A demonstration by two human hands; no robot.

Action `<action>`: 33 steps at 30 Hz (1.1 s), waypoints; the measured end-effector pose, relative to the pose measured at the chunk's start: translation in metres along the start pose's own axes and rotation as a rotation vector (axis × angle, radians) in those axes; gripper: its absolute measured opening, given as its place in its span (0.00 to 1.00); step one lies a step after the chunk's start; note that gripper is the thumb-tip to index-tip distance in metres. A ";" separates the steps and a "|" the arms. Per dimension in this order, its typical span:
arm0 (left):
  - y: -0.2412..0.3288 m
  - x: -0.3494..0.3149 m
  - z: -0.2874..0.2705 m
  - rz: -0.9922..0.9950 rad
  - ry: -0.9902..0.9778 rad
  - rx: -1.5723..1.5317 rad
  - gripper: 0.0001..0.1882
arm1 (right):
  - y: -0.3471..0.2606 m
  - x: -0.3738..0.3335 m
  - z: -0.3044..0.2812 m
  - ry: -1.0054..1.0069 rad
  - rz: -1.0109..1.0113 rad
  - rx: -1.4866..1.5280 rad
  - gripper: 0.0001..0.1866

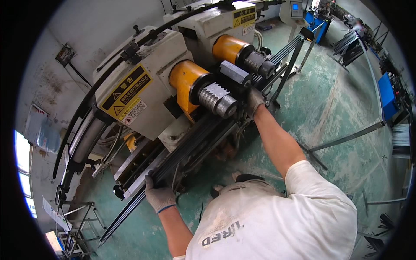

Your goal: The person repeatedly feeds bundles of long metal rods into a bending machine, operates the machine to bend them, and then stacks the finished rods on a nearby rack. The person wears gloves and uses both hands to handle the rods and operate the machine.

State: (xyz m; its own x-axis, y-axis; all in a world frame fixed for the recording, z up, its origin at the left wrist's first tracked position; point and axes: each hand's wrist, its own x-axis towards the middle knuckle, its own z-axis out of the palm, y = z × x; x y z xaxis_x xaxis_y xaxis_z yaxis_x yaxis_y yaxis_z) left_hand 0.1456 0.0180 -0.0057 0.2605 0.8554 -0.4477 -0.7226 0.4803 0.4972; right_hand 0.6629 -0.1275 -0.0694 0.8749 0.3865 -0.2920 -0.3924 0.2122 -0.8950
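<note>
Left to right: a gloved left hand (159, 197), lower centre-left of the frame, meets the long dark metal bars (186, 149), its fingers together; whether they pinch the bars cannot be told. The bars slant from lower left to upper right, past a pale machine (161, 97) and its threaded shaft (214, 96) at upper centre. Just right, a gloved right hand (255, 102) reaches the bars, fingers partly hidden, grip unclear.

Dark bars (195, 141), green floor (303, 112)
</note>
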 end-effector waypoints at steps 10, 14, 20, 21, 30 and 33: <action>0.083 0.041 -0.091 0.157 -0.123 -0.117 0.19 | -0.009 -0.007 0.017 0.179 0.041 -0.041 0.29; 0.074 0.061 -0.083 0.278 0.000 0.008 0.18 | -0.008 -0.011 0.006 0.152 0.052 -0.054 0.28; 0.000 0.059 -0.040 0.138 -0.102 0.036 0.17 | 0.001 -0.050 0.001 0.183 -0.104 0.087 0.31; -0.021 0.053 -0.026 0.089 -0.222 0.028 0.17 | 0.007 -0.048 -0.010 0.194 -0.136 0.104 0.31; 0.014 0.043 -0.038 0.264 -0.041 -0.118 0.14 | 0.041 -0.072 -0.112 0.205 0.005 -0.013 0.25; -0.003 0.040 -0.026 0.279 -0.050 -0.089 0.15 | 0.049 -0.084 -0.125 0.258 0.062 -0.063 0.26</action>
State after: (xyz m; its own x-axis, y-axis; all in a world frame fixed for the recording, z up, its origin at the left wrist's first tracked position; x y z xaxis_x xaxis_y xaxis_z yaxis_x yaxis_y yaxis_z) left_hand 0.1412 0.0462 -0.0444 0.0733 0.9615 -0.2647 -0.8232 0.2082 0.5282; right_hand 0.6056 -0.2618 -0.1314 0.8965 0.1533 -0.4157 -0.4358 0.1358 -0.8897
